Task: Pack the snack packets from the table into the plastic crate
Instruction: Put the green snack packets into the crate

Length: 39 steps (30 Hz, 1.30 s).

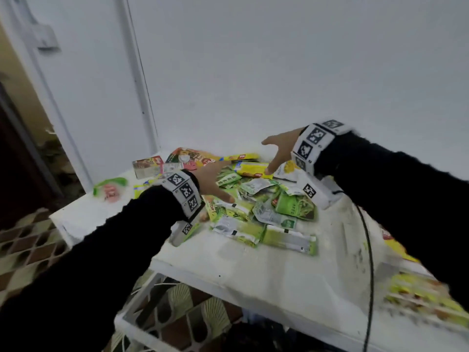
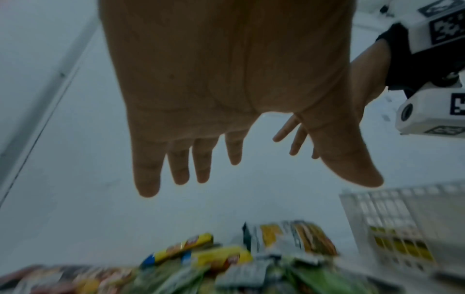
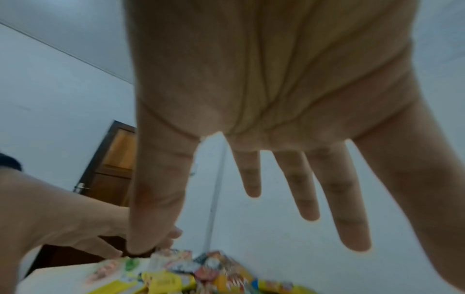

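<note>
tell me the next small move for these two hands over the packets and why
Probably lower both hands and close them around a bunch of packets. The left hand and right hand hover open and empty over the pile of snack packets on the table, one on each side. The crate shows only in the left wrist view, to the right.

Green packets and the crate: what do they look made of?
Green packets: apparently thin plastic or foil film, slightly glossy; creased, crumpled, printed faces. Crate: seemingly rigid pale plastic, matte; a moulded lattice wall lets yellow contents show through. Both are blurred.
</note>
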Motion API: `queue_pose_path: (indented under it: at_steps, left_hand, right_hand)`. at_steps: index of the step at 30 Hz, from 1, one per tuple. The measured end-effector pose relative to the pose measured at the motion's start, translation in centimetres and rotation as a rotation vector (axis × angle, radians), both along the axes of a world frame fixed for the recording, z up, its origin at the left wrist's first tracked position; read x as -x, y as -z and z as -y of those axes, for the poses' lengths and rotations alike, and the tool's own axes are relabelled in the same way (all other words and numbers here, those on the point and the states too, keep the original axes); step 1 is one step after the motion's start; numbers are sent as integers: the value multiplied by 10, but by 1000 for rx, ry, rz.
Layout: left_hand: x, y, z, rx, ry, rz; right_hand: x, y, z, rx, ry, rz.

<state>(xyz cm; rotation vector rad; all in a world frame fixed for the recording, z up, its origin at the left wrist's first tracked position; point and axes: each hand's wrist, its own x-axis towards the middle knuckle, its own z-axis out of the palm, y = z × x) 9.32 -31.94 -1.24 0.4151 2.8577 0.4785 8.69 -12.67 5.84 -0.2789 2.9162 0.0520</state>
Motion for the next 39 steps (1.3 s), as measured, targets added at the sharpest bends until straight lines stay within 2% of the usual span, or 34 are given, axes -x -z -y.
queue_pose_path:
  at_steps: [4,6,8,11,14,16,19,24,29,39]
  left_hand:
    - [19,41,6,48,104,7]
    - [30,56,4,101,165,36]
    - [43,70,1,197,206,46]
    - [60,85,-5,362,199,71]
    - [72,98,-12,529,226,91]
    - [79,105,-15,571,261,94]
    - [89,107,-15,567,238,112]
    - [104,104,-1,397,201,201]
    - [108,104,-3,403,191,124]
    - [108,98,-4,289,179,81]
  right_hand:
    - [35,57,-3,157,100,64]
    - [46,82,-11,182,157,150]
    - [52,102,-19,166,208,198]
    - [67,128,-27,132,237,95]
    - [86,143,-33,39,222,172]
    - [93,149,-34,0,233,198]
    - [99,159,-33,-36,252,233]
    - [104,165,-38,32,272,179]
    - [102,174,-35,67,296,153]
    - [96,176,-14,-105,126,15]
